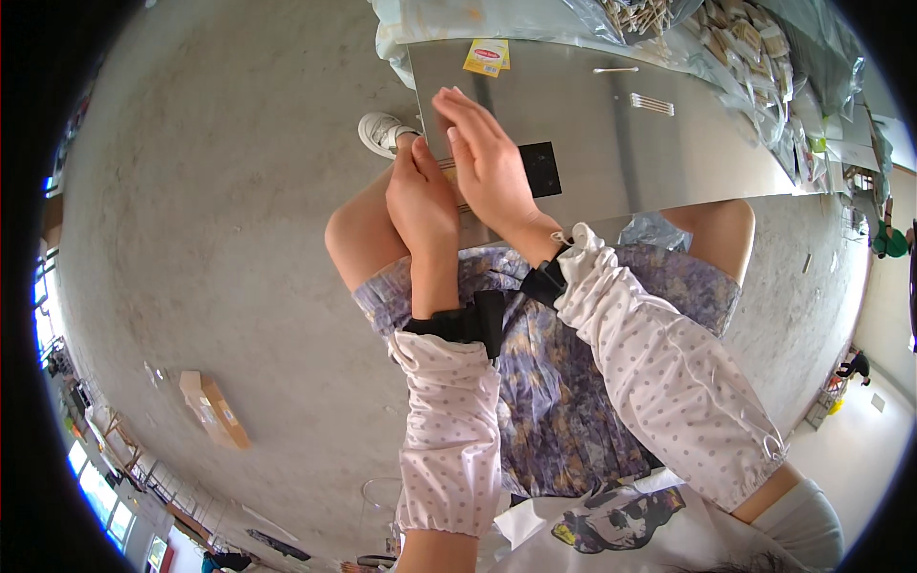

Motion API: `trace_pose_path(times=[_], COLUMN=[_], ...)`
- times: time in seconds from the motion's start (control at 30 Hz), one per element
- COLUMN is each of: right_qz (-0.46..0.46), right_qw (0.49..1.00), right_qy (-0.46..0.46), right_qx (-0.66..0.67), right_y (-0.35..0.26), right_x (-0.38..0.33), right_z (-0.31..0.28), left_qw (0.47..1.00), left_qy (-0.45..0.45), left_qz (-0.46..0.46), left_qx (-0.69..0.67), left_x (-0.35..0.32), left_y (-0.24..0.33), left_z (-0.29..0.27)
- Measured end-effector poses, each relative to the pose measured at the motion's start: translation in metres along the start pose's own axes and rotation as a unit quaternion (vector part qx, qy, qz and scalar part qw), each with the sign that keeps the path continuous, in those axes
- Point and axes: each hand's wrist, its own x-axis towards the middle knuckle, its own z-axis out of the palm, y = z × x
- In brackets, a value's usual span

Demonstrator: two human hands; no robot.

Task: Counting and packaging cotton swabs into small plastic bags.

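We see a smooth, shiny metal table [592, 143] over a rough, dull concrete floor [220, 191]. Thin wooden sticks [651, 103] lie near its far edge. Our sleeves [669, 372] are soft dotted cloth; clear plastic bags [764, 57] look glossy.

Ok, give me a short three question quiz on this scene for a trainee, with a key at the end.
1. True or false: the left hand and right hand are far apart.
2. What lies flat on the metal table just right of the hands: A) black square, B) red cup?
3. What colour is the packet at the table's far edge?

Key: 1 false, they are together at the table's near edge. 2 A. 3 yellow.
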Motion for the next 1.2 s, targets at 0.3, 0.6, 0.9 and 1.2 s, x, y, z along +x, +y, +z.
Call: trace_pose_path(times=[0.3, 0.6, 0.9, 1.2], right_qz=[0.238, 0.257, 0.198, 0.309], right_qw=[0.851, 0.861, 0.892, 0.833], right_qy=[0.119, 0.141, -0.014, 0.049], right_qx=[0.453, 0.416, 0.405, 0.456], right_y=[0.013, -0.007, -0.023, -0.025], right_x=[-0.012, -0.034, -0.031, -0.081], right_z=[-0.035, -0.021, -0.009, -0.072], left_qw=[0.95, 0.911, 0.882, 0.918], left_qy=[-0.024, -0.212, -0.174, -0.322], left_qz=[0.234, 0.288, 0.333, 0.162], left_qx=[0.205, 0.205, 0.283, 0.166], left_x=[-0.012, -0.004, -0.001, 0.031], left_y=[0.01, 0.018, 0.023, 0.045], left_z=[-0.042, -0.057, -0.058, -0.052])
